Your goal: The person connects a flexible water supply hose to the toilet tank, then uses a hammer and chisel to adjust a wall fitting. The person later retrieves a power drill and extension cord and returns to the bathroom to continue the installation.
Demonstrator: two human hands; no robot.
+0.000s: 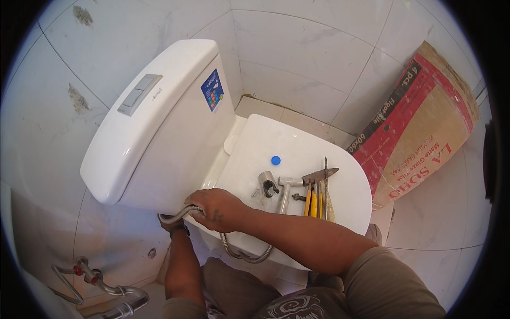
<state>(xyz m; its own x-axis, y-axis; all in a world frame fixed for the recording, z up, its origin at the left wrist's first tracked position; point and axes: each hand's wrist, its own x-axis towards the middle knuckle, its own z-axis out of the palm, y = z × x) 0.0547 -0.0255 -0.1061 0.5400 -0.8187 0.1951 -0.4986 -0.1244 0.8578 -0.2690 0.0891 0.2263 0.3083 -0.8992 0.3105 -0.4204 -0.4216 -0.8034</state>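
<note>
My right hand [215, 208] is closed around a flexible metal hose [180, 215] beside the lower edge of a white toilet tank [170, 133]. From that hand the hose loops down past the side of the toilet seat lid [249, 138]. My left hand [171, 224] reaches under the tank's near corner, next to the hose's upper end. The tank and hose hide its fingers, so its grip does not show. On the lid lie a hammer [285, 198], yellow-handled tools [314, 204], a short metal cylinder fitting [266, 179] and a blue cap [275, 160].
Water pipes with red-marked fittings [87, 272] stick out of the tiled wall at lower left. A large red and brown cardboard carton [419, 133] leans against the wall on the right. Pale marbled tiles [303, 48] cover the walls close around the toilet.
</note>
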